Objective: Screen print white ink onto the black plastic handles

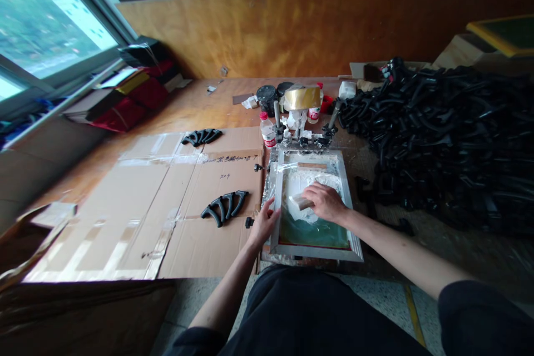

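Note:
In front of me lies a screen printing frame (354, 245) with a metal border and a green mesh smeared with white ink. My right hand (327, 202) is closed round a pale squeegee (301, 201), which rests over the white ink in the middle of the mesh. At the frame's left bar, my left hand (263, 223) grips the edge with thumb and fingers. A clamp stand (308, 142) with two upright rods holds the far end of the frame. What lies beneath the mesh is hidden.
Left of the frame, cardboard (137, 194) bears two groups of black curved parts (225, 207). A large heap of black parts (442, 139) fills the right side. Behind the clamp stand a red-capped bottle (267, 130), dark tubs (267, 99) and a tape roll (302, 98).

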`<control>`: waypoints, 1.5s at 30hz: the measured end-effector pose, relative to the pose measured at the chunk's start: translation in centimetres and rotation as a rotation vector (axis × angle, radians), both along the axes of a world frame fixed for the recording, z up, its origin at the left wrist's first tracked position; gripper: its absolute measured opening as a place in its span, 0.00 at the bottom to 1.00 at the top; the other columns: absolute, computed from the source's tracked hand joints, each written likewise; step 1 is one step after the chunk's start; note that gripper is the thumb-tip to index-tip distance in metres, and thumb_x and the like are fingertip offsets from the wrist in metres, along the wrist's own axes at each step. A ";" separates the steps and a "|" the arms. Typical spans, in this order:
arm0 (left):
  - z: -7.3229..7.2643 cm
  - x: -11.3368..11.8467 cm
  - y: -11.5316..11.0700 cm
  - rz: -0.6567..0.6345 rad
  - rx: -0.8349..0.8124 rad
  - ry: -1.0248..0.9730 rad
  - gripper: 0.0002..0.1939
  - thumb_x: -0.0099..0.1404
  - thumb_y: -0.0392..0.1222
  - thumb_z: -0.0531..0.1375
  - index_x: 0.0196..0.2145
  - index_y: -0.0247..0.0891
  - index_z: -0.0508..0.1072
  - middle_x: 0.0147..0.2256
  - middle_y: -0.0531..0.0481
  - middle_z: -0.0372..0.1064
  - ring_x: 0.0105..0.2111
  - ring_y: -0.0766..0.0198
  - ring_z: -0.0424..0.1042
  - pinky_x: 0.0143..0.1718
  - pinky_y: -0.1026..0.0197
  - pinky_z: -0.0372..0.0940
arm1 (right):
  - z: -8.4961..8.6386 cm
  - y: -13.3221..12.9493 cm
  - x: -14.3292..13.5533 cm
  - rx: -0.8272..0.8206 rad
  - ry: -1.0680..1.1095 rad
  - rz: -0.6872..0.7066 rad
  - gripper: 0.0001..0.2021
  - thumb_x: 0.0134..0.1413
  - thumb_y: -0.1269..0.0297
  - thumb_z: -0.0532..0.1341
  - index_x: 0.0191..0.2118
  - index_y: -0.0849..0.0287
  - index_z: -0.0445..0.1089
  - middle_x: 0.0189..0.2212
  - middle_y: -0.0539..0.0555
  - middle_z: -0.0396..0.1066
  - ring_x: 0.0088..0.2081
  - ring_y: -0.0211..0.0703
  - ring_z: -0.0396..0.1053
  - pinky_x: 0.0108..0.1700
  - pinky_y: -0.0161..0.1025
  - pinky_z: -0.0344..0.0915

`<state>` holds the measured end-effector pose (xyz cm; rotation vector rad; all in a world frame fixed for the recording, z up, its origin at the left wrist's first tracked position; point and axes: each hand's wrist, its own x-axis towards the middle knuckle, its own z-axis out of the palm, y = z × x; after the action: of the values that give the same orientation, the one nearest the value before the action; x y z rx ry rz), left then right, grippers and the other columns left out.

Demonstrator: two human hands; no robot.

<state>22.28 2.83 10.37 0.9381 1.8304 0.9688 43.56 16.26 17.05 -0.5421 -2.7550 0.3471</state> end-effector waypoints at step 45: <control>-1.5 -15.0 -7.7 0.556 -0.381 0.316 0.27 0.67 0.57 0.38 0.32 0.35 0.67 0.22 0.41 0.71 0.23 0.54 0.73 0.25 0.55 0.67 | -10.9 1.5 23.9 -0.710 -0.200 -1.226 0.10 0.49 0.53 0.59 0.28 0.52 0.70 0.20 0.58 0.70 0.19 0.50 0.69 0.24 0.48 0.66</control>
<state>7.24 -4.91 8.90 0.3606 2.5106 0.7665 67.42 17.78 6.20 -2.2900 -1.8265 0.9201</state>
